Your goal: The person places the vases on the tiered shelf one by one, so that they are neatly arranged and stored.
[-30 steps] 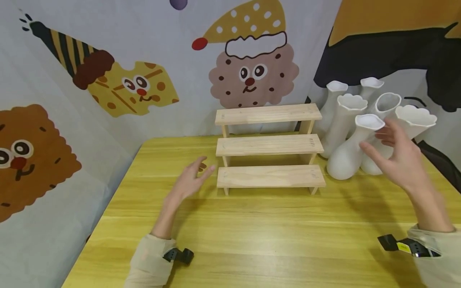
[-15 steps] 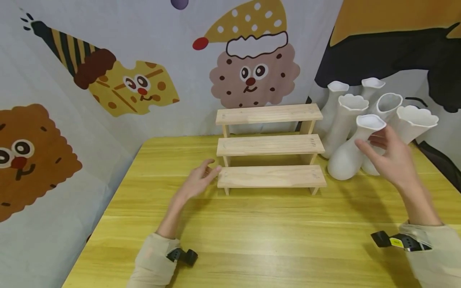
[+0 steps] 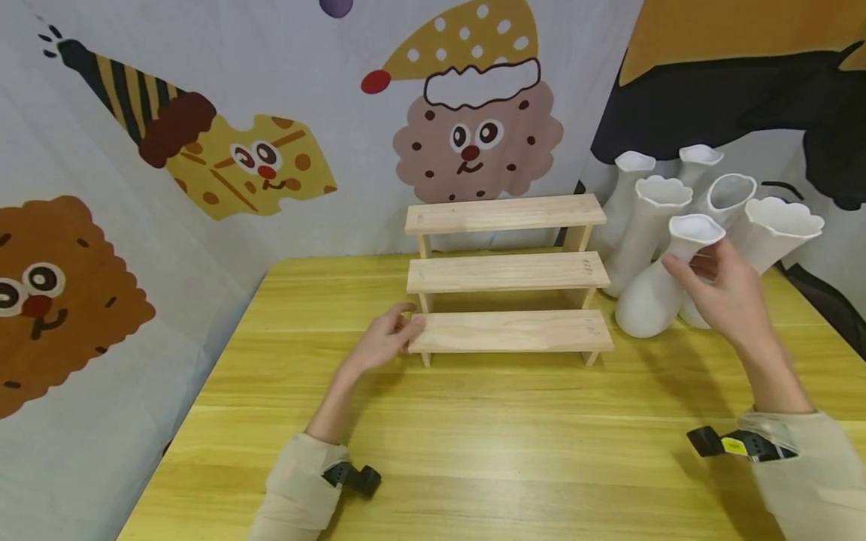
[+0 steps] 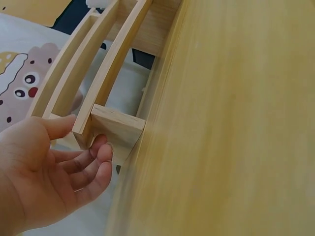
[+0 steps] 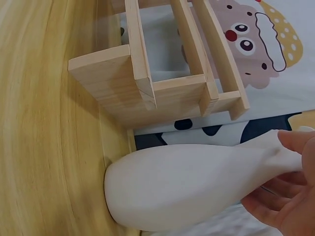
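A white vase [image 3: 646, 304] with a narrow neck and wavy rim stands at the front of a group on the right. My right hand [image 3: 734, 297] holds its neck, thumb on the near side and fingers curled behind. In the right wrist view the rounded base of this vase [image 5: 167, 184] meets the tabletop. Left of the vases is a three-step wooden display shelf [image 3: 507, 330]. My left hand [image 3: 382, 338] pinches the left end of its lowest board; in the left wrist view the thumb is above the board end and the fingers [image 4: 93, 169] bend below.
Several more white vases [image 3: 778, 225] crowd behind and right of the held one. The wooden table [image 3: 473, 443] runs back to a cloth backdrop [image 3: 365, 150] printed with cartoon food. Each wrist wears a small black camera [image 3: 365, 481].
My left hand has moved right and taken hold of the lowest board's end. My right hand has moved left and closed round the vase neck. Shelf and vases stay in place.
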The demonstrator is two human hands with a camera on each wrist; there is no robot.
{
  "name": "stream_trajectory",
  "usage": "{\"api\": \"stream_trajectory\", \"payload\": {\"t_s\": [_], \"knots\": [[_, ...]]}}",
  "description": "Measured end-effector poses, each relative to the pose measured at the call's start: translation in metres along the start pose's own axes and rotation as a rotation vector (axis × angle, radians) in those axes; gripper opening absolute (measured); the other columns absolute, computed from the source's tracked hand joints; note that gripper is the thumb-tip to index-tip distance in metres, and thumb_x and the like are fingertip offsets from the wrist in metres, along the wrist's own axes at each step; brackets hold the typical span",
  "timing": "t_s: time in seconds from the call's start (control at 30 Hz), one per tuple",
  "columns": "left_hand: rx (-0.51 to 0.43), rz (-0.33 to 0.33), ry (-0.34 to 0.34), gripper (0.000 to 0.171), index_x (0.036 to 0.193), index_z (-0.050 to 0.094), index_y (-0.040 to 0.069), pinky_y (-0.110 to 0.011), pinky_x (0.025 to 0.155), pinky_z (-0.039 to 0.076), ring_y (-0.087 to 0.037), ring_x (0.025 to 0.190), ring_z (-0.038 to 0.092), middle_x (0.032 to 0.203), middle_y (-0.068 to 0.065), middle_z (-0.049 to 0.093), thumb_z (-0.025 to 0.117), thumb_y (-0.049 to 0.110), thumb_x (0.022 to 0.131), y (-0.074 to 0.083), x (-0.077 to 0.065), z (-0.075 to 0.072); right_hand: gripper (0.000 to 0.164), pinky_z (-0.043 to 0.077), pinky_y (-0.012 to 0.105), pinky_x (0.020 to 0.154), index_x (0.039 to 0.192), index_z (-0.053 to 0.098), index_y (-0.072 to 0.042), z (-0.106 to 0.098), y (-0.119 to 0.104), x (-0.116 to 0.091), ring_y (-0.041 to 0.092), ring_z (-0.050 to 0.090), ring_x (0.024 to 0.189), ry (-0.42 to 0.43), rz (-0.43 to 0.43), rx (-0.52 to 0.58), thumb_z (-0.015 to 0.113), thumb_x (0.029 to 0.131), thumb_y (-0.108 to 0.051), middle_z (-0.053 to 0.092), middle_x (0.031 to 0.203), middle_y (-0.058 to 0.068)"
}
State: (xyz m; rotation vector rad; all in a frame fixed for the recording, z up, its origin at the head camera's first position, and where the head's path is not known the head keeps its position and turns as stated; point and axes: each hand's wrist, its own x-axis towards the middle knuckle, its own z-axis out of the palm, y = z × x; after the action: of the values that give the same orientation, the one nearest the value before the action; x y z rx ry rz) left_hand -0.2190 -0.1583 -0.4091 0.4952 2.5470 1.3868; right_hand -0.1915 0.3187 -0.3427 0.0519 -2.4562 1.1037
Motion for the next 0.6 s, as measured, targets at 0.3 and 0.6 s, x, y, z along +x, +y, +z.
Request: {"api": "stream_trajectory", "payload": {"t_s": [0.3,0.6], "knots": [[-0.008,0.013,-0.001,0.049,0.144,0.047,-0.004,-0.042,0.062,0.055,-0.020,0.068,0.057,0.075,-0.007,0.056,0.052,0.030,0.108,-0.0001,0.0039,0.0028,0.043,0.042,0.003,0.082,0.133,0.052,-0.007,0.0065,0.0036,0.0036,-0.013,0.047,0.093,0.054,-0.031,0.012,0.067,0.099,-0.028,0.053,0.109,-0.013],[-0.081,0.015,-0.007,0.046,0.141,0.049,-0.004,-0.041,0.066,0.057,-0.021,0.067,0.058,0.071,-0.006,0.054,0.056,0.025,0.107,-0.0047,0.0049,0.0022,0.032,0.043,0.003,0.079,0.124,0.059,-0.013,0.0090,0.0041,0.0051,-0.014,0.051,0.088,0.108,-0.032,0.039,0.071,0.097,-0.023,0.052,0.097,-0.027]]}}
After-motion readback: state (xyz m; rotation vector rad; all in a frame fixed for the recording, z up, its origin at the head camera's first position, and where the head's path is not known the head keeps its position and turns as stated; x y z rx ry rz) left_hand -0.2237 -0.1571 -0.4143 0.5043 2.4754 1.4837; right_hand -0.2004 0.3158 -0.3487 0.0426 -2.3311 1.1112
